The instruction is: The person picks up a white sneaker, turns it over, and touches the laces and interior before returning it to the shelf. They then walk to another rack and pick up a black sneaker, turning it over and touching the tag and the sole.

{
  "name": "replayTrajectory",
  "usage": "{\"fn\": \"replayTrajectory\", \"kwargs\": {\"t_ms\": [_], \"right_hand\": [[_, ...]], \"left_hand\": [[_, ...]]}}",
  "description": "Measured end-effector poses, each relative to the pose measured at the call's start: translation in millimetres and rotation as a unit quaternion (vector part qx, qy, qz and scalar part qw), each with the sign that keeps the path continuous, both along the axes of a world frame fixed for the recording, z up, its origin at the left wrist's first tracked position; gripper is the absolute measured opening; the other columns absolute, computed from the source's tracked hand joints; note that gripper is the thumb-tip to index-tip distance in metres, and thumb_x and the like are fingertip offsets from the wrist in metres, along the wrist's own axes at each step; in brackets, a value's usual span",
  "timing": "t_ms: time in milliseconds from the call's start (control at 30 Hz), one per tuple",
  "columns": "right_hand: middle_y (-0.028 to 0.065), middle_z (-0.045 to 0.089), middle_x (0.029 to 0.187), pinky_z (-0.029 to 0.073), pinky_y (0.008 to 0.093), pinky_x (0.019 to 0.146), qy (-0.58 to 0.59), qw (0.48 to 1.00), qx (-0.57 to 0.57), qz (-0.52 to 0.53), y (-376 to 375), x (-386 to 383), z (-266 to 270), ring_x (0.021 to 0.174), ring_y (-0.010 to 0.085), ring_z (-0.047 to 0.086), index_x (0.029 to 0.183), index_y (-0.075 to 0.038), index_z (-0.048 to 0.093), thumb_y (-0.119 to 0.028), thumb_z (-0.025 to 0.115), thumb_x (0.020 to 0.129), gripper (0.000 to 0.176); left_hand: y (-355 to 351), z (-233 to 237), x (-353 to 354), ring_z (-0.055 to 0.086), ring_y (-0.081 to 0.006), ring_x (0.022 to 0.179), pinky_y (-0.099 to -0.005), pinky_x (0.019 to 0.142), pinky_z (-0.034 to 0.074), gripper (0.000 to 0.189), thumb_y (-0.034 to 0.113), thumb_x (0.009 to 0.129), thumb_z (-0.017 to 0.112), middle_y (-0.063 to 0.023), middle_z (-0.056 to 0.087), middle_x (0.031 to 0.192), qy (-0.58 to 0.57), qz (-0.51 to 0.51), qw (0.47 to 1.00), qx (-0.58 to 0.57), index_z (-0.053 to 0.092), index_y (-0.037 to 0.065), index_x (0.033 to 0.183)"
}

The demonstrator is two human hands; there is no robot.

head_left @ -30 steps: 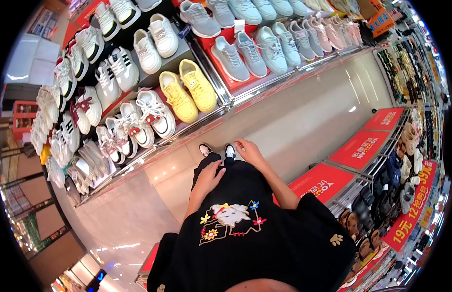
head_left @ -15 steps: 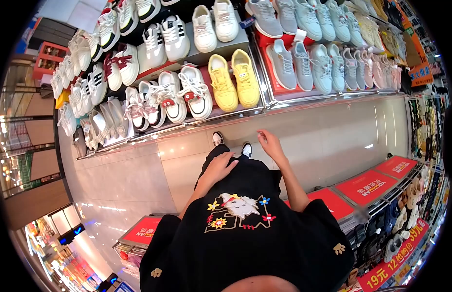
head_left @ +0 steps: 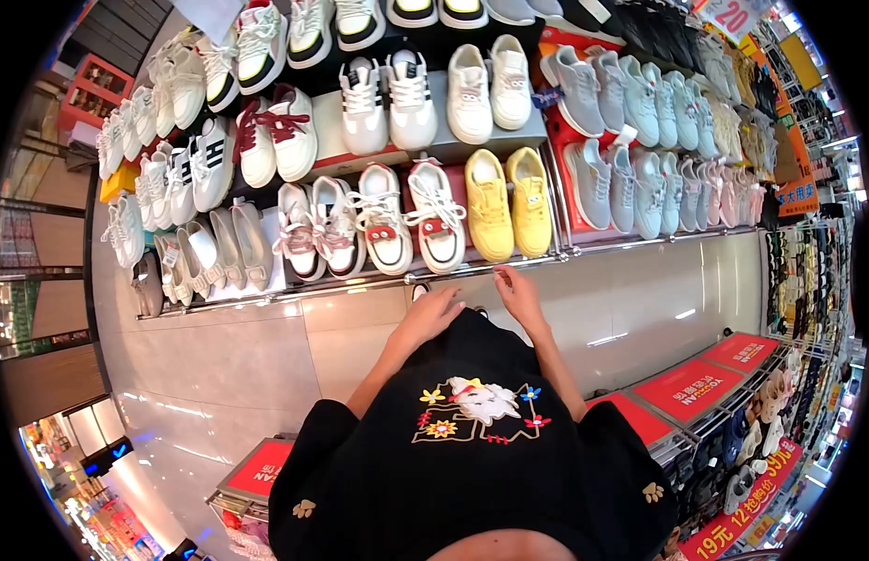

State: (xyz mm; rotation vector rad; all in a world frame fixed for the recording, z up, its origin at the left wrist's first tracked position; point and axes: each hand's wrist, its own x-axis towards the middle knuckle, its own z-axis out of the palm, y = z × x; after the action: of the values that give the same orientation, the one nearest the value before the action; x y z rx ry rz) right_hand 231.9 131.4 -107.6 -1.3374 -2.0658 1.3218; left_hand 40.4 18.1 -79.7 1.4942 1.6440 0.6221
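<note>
My left hand (head_left: 432, 314) hangs in front of my body with its fingers loosely stretched and nothing in them. Beside it, my right hand (head_left: 518, 292) is also empty, its fingers slightly bent and apart. Both are on the near side of the shoe rack's metal front rail (head_left: 406, 279), not visibly gripping anything. Just beyond the hands stands a pair of yellow sneakers (head_left: 490, 210). To their left are white sneakers with red patches (head_left: 437, 224), and above are plain white sneakers (head_left: 471, 98).
Grey and pale blue sneakers (head_left: 591, 182) fill the rack's right section. Beige flat shoes (head_left: 254, 245) sit at its left end. Behind me on the right are red-topped benches (head_left: 687, 385) and a rack of sandals (head_left: 754, 438). Shiny tiled floor (head_left: 219, 374) runs between.
The view has tilted up and shifted, so the shoes appear lower and farther right. My hands now appear closer to the rack's front rail. Both stay empty.
</note>
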Motion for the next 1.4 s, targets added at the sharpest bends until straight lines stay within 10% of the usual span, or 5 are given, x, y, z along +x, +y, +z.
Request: {"fn": "replayTrajectory", "kwargs": {"t_ms": [367,967,1400], "right_hand": [[0.0199,0.053,0.124,0.039,0.0385,0.098,0.008,0.997,0.04,0.063,-14,-95,4,0.115,0.0352,0.049,0.118,-0.001,0.054,-0.019,0.056,0.087,0.036],[0.0236,0.047,0.128,0.042,0.0406,0.094,-0.185,0.955,0.156,0.172,-29,-122,11,0.118,0.0359,0.045,0.118,0.002,0.05,-0.023,0.063,0.08,0.047],[0.024,0.063,0.078,0.049,0.0466,0.068,-0.153,0.964,0.068,0.206,25,-125,25,0.077,0.0388,0.062,0.114,-0.005,0.055,-0.029,0.057,0.084,0.039]], "left_hand": [[0,-12,-90,0.05,-0.0362,0.11,-0.0403,0.091,0.041,0.041,0.023,0.085,0.059,-0.0216,0.053,0.119,0.049,0.047,0.991,0.118,0.052,-0.002,0.117],[-9,-31,-114,0.038,-0.0315,0.128,-0.0415,0.098,0.036,0.061,0.031,0.081,0.062,-0.0225,0.037,0.139,0.203,-0.044,0.978,0.026,0.042,0.0,0.13],[7,-28,-101,0.042,-0.0354,0.124,-0.0416,0.096,0.04,0.056,0.035,0.088,0.053,-0.027,0.042,0.133,0.195,0.009,0.98,-0.031,0.043,-0.004,0.127]]}}
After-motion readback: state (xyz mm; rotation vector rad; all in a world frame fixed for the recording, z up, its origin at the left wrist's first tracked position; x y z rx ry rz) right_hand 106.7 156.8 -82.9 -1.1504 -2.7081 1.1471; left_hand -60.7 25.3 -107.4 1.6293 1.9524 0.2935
